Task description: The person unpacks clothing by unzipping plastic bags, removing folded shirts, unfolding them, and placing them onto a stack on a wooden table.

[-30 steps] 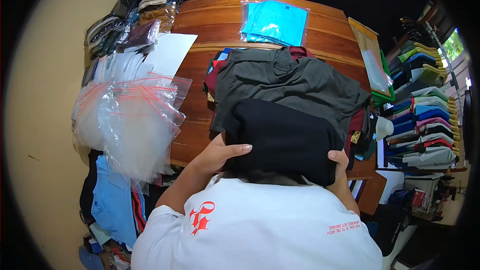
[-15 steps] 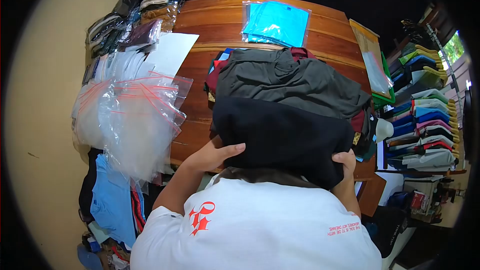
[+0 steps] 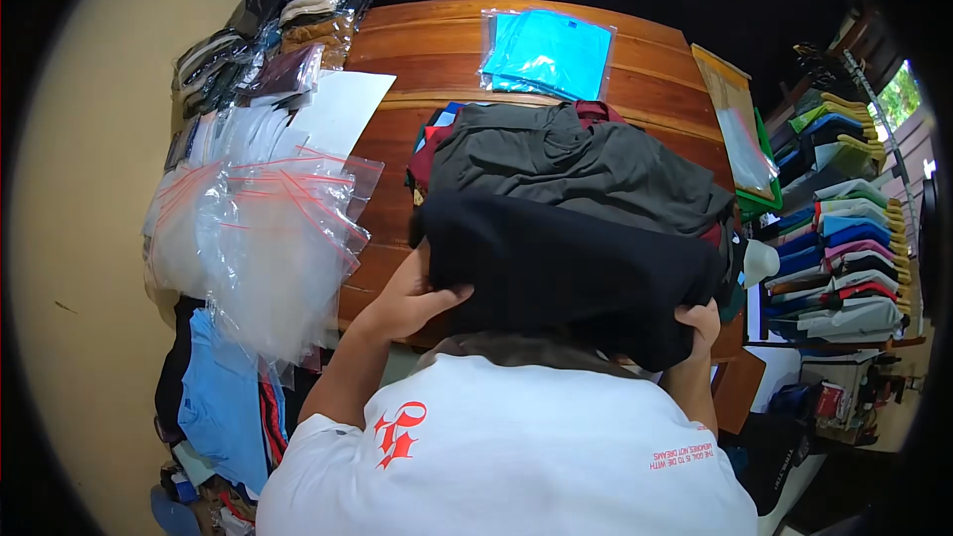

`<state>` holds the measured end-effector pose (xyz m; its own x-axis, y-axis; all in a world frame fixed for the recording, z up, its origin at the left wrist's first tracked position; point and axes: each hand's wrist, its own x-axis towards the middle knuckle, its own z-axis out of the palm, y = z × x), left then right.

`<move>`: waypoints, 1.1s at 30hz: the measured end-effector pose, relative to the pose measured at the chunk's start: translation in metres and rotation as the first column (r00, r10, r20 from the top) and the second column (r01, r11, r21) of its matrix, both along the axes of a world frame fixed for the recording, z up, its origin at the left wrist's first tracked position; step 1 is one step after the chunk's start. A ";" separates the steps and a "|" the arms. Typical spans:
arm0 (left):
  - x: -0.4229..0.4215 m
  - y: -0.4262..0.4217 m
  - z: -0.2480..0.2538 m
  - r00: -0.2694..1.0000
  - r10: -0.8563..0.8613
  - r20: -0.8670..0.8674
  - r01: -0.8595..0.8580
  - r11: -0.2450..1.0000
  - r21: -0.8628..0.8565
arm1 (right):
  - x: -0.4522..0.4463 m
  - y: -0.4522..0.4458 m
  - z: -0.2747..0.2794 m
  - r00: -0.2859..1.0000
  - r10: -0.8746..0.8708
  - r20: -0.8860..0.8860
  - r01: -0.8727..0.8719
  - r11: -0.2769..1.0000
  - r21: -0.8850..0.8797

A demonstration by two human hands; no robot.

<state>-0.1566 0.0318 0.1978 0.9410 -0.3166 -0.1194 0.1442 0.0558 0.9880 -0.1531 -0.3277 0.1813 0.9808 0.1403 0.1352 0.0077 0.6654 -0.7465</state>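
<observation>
A black cloth (image 3: 566, 263) hangs between my two hands, over the lower part of a dark grey-green shirt (image 3: 586, 164). My left hand (image 3: 417, 296) grips its left side, thumb on top and the other fingers hidden. At the cloth's right side my right hand (image 3: 701, 324) holds it in the same way. The grey-green shirt lies spread on a pile of garments, whose maroon, red and blue edges show at the sides.
Clear plastic bags with red strips (image 3: 278, 238) lie left on the wooden table (image 3: 417, 40). Bagged turquoise clothing (image 3: 549, 52) is at the back. Packed garments (image 3: 213, 60) stand back left, a green tray (image 3: 762, 189) right. Shirts on hangers (image 3: 854, 248) are farther right.
Both hands have moved apart, the left one slightly left and the right one to the right. Between them the black cloth now spreads wider.
</observation>
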 end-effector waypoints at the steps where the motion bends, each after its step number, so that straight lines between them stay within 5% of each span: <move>1: -0.004 0.001 0.000 0.998 0.033 0.050 -0.028 0.995 -0.092 | -0.002 0.002 0.006 0.999 0.032 -0.011 -0.032 0.999 -0.007; 3: -0.011 0.001 -0.005 0.993 0.068 0.097 -0.049 0.982 -0.183 | -0.006 0.001 0.005 0.998 0.062 -0.021 -0.062 0.998 -0.012; 5: -0.014 0.000 -0.013 0.999 0.016 0.033 0.004 0.848 -0.531 | -0.011 -0.006 -0.009 0.982 0.118 -0.146 -0.128 0.990 -0.063; 7: -0.012 0.000 -0.012 0.999 0.037 0.036 -0.012 0.843 -0.538 | -0.006 -0.003 -0.013 0.976 0.202 -0.081 -0.202 0.979 0.013; 11: 0.000 0.006 0.018 0.976 0.201 -0.081 -0.212 0.808 -0.550 | 0.000 0.008 0.001 0.996 -0.049 -0.070 0.055 0.995 0.089; 13: 0.008 0.009 0.024 0.975 0.218 -0.043 -0.202 0.790 -0.579 | 0.006 -0.006 -0.009 1.000 0.013 -0.028 -0.010 0.995 0.099; 16: 0.008 0.015 0.026 0.954 0.299 -0.015 -0.267 0.828 -0.494 | 0.004 -0.002 0.008 0.978 -0.140 -0.156 0.137 0.990 -0.033; 19: 0.006 0.013 0.028 0.938 0.342 0.062 -0.290 0.867 -0.405 | 0.005 0.006 0.021 0.915 -0.206 -0.347 0.252 0.963 0.093; 21: 0.007 0.014 0.031 0.923 0.381 0.050 -0.335 0.862 -0.381 | 0.011 0.000 0.015 0.923 -0.190 -0.335 0.246 0.960 0.133; 24: 0.008 0.017 0.033 0.885 0.454 0.102 -0.392 0.846 -0.363 | 0.014 0.004 0.023 0.862 -0.421 -0.282 0.454 0.889 0.061; 26: 0.009 0.019 0.039 0.887 0.447 0.112 -0.384 0.851 -0.359 | 0.018 -0.014 0.016 0.832 -0.436 -0.343 0.513 0.841 0.174; 33: 0.010 0.037 0.040 0.814 0.564 0.139 -0.480 0.787 -0.387 | 0.022 -0.060 0.011 0.929 -0.331 -0.164 0.369 0.864 0.343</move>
<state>-0.1471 0.0691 0.2382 0.9569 0.2522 0.1439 -0.2329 0.3704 0.8992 -0.1308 -0.3878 0.1926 0.9668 -0.2551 0.0125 0.2317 0.8555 -0.4630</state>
